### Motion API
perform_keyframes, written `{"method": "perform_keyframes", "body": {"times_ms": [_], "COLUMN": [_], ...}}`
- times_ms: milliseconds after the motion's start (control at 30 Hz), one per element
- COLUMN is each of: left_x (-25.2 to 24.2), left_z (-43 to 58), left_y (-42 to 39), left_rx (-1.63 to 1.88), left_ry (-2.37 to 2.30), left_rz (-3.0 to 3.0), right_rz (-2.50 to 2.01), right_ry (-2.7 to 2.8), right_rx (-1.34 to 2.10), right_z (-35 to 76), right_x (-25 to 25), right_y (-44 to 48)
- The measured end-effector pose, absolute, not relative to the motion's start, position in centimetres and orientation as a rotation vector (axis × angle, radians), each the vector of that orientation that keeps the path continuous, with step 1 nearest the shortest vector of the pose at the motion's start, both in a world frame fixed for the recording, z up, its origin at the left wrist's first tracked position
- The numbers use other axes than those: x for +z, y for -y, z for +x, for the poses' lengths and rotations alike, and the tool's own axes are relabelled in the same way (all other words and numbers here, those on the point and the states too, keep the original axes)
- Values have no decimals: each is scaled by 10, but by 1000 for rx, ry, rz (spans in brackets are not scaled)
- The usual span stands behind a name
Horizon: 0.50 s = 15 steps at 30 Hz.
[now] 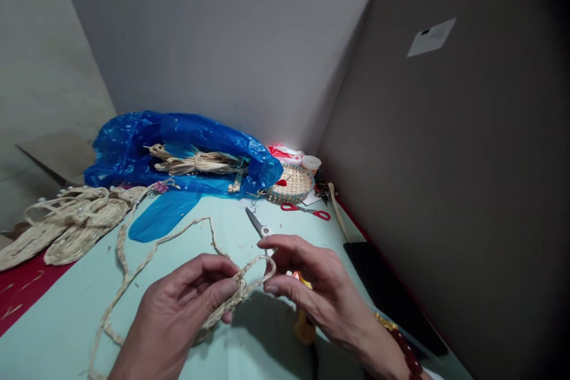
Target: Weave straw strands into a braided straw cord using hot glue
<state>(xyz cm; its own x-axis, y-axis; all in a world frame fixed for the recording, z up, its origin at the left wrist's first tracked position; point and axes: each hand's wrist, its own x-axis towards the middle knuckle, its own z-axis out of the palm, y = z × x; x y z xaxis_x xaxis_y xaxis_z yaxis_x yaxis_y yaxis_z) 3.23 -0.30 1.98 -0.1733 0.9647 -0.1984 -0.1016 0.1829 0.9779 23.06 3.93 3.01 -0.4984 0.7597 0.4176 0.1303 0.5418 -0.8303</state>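
Your left hand (171, 309) pinches the braid (226, 309) above the counter (66, 320); its long axis runs near-left to far-right. The loop (258, 258) extends right, into your nearer right hand's (271, 264) parted thumb and fingers; contact is unclear.

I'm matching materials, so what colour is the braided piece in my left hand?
The braided piece is pale straw beige, best seen in the head view.

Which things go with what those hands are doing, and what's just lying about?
Likely in use:
- braided piece in the left hand
- its loop by the right hand
- long cord, perhaps

Probably just lying about:
- red-handled scissors
- round basket
- pale cup
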Motion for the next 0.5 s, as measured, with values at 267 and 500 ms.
{"method": "perform_keyframes", "body": {"times_ms": [267, 500], "left_x": [17, 25], "left_z": [28, 43], "left_y": [4, 11], "left_rx": [1153, 1249], "left_ry": [-1442, -1463], "left_rz": [995, 898], "right_rz": [-624, -686], "right_ry": [2046, 2038], "right_rx": [780, 719], "right_z": [235, 236], "right_x": [42, 40], "right_y": [-40, -37]}}
